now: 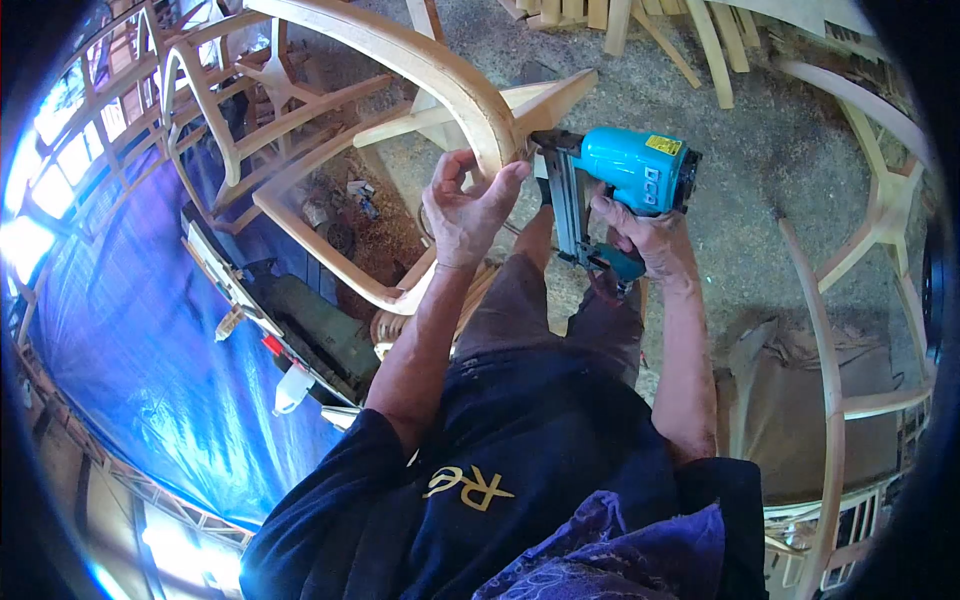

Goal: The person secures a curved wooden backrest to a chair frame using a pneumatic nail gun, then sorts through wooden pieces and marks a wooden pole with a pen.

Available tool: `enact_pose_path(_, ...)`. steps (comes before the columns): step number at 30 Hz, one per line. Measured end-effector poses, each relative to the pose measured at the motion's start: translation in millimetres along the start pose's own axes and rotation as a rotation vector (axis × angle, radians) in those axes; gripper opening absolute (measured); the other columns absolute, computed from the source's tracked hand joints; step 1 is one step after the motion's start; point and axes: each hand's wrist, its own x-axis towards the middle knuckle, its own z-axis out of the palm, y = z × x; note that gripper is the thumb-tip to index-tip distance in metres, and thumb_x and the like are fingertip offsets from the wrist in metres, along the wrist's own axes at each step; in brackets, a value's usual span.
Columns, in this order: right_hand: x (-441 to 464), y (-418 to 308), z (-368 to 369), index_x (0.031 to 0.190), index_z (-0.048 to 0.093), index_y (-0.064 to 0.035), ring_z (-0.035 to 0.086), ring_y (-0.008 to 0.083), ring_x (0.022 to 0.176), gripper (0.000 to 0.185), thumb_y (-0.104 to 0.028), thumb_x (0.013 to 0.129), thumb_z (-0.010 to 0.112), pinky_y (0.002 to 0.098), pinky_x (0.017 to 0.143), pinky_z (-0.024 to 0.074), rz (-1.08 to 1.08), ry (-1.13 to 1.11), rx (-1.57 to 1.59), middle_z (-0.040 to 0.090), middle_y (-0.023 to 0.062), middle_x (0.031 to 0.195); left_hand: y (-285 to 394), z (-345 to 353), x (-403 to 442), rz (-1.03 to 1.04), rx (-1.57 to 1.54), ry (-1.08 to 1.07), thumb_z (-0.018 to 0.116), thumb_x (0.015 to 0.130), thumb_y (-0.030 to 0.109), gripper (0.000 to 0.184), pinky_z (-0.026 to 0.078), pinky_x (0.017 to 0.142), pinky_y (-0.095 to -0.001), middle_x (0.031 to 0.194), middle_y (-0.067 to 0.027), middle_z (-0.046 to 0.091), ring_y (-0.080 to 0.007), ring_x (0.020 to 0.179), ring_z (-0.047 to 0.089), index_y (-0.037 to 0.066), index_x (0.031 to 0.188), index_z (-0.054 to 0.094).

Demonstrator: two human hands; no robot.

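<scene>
My right hand is wrapped around the grip of a teal nail gun with a dark magazine slanting down in front of it. The gun's nose points left and sits against or very close to the corner of a pale wooden chair frame. On the near side of that corner my left hand pinches the end of the curved rail, thumb and fingers closed on it. Whatever joint or fastener lies between the gun's nose and the wood is hidden.
More wooden chair frames stand at the left, beside a blue tarp. Another frame is at the right. Loose wooden strips lie on the concrete floor at the top. Wood shavings cover an area below the frame.
</scene>
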Motion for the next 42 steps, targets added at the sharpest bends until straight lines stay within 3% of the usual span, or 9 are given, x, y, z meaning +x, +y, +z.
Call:
enact_pose_path(7, -1.4, -1.0, -5.8, 0.102, 0.073, -0.0105, 0.052, 0.0032, 0.054, 0.024, -0.020, 0.085, 0.086, 0.0218, 0.048, 0.0388, 0.015, -0.013, 0.094, 0.070, -0.0037, 0.081, 13.1, 0.8, -3.4, -0.141, -0.167, -0.026, 0.090, 0.082, 0.024, 0.051, 0.056, 0.072, -0.0253, 0.097, -0.0104, 0.072, -0.0118, 0.083, 0.067, -0.008, 0.110, 0.062)
enact_pose_path(22, 3.8, 6.3, -16.5, 0.106, 0.073, -0.0075, 0.053, 0.0043, 0.054, 0.029, -0.017, 0.083, 0.088, 0.0214, 0.046, 0.0411, 0.062, -0.060, 0.205, 0.073, -0.0013, 0.088, 5.3, 0.1, -3.1, -0.159, -0.208, -0.028, 0.088, 0.083, 0.023, 0.049, 0.057, 0.077, -0.0272, 0.101, -0.0115, 0.072, -0.0132, 0.088, 0.068, -0.007, 0.112, 0.063)
enact_pose_path(31, 8.6, 0.1, -16.3, 0.103, 0.074, -0.0068, 0.052, 0.0035, 0.053, 0.027, -0.018, 0.083, 0.088, 0.0210, 0.046, 0.0403, 0.093, -0.075, 0.197, 0.071, -0.0017, 0.082, -9.5, 1.2, -2.7, 0.027, -0.020, 0.004, 0.086, 0.086, 0.027, 0.042, 0.056, 0.071, -0.0263, 0.098, -0.0072, 0.069, -0.0118, 0.085, 0.067, -0.004, 0.105, 0.065)
enact_pose_path(36, 10.3, -5.0, -17.4, 0.109, 0.070, -0.0066, 0.049, 0.0030, 0.058, 0.029, -0.015, 0.086, 0.085, 0.0207, 0.049, 0.0397, 0.149, -0.098, 0.152, 0.067, -0.0027, 0.087, 5.3, 6.8, -1.2, -0.157, -0.269, 0.056, 0.079, 0.093, 0.030, 0.038, 0.053, 0.071, -0.0255, 0.093, -0.0074, 0.070, -0.0094, 0.079, 0.062, -0.003, 0.101, 0.062)
enact_pose_path(39, 13.5, -3.8, -20.4, 0.110, 0.070, -0.0066, 0.050, 0.0028, 0.059, 0.029, -0.014, 0.086, 0.085, 0.0208, 0.049, 0.0401, 0.151, -0.116, 0.161, 0.069, -0.0021, 0.092, 4.1, 12.0, 3.2, -0.120, -0.285, 0.077, 0.073, 0.099, 0.037, 0.033, 0.034, 0.052, -0.0232, 0.070, 0.0016, 0.059, -0.0034, 0.057, 0.047, 0.005, 0.096, 0.063)
enact_pose_path(41, 15.5, -3.2, -22.9, 0.110, 0.070, -0.0067, 0.049, 0.0027, 0.059, 0.029, -0.014, 0.086, 0.084, 0.0209, 0.050, 0.0402, 0.160, -0.134, 0.172, 0.070, -0.0019, 0.094, 3.3, 12.3, 4.5, -0.093, -0.220, 0.071, 0.071, 0.100, 0.037, 0.033, 0.033, 0.051, -0.0225, 0.068, 0.0023, 0.058, -0.0027, 0.057, 0.046, 0.007, 0.093, 0.062)
enact_pose_path(42, 15.8, -4.5, -22.5, 0.107, 0.072, -0.0070, 0.050, 0.0035, 0.056, 0.028, -0.017, 0.085, 0.086, 0.0216, 0.049, 0.0400, 0.146, -0.126, 0.167, 0.070, -0.0020, 0.088, 3.0, 9.7, 5.0, -0.112, -0.190, 0.069, 0.073, 0.099, 0.035, 0.034, 0.041, 0.059, -0.0228, 0.076, -0.0016, 0.063, -0.0047, 0.066, 0.053, 0.004, 0.093, 0.059)
